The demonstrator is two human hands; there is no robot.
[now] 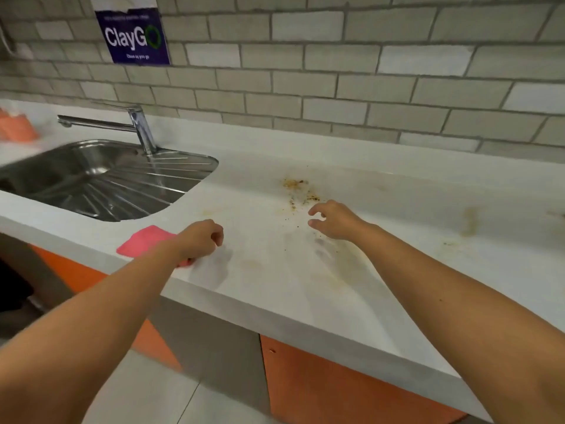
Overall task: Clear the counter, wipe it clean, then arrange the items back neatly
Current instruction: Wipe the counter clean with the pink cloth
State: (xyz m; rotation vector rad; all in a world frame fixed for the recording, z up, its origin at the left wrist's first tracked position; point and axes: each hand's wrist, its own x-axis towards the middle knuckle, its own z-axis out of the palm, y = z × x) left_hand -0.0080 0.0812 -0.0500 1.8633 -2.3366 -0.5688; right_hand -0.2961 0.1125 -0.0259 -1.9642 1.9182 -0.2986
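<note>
Hovering above the bench [397, 191], both hands hold nothing that can be seen. The left hand [201, 237] is curled into a fist, its wrist passing over the near corner of a pink cloth [143, 240]. The cloth lies flat on the front edge of the bench, just beside the sink. The right hand [333, 220] has its fingers loosely spread and bent, with nothing between them.

Progress, as judged:
- Clearing looks done. No loose items stand on the stretch of bench in view.
- Wiping is not done. A patch of brown crumbs [301, 191] lies just beyond the right hand, with specks scattered toward it. A yellowish smear [469, 220] sits further right, and fainter marks show nearer the front edge.
- Putting items back is not started.

Surroundings:
- The steel sink [211, 162] with ribbed drainer is set into the bench at left, with the tap [137, 123] swung out over the basin.
- Blurred orange objects [18, 130] stand beyond the sink at the far left. They may be the cleared items, but their kind cannot be told.
- A blue poster [134, 38] hangs on the tiled wall.
- Orange cupboard doors [321, 384] sit below.

Nothing stands between the cloth and the soiled patches.
</note>
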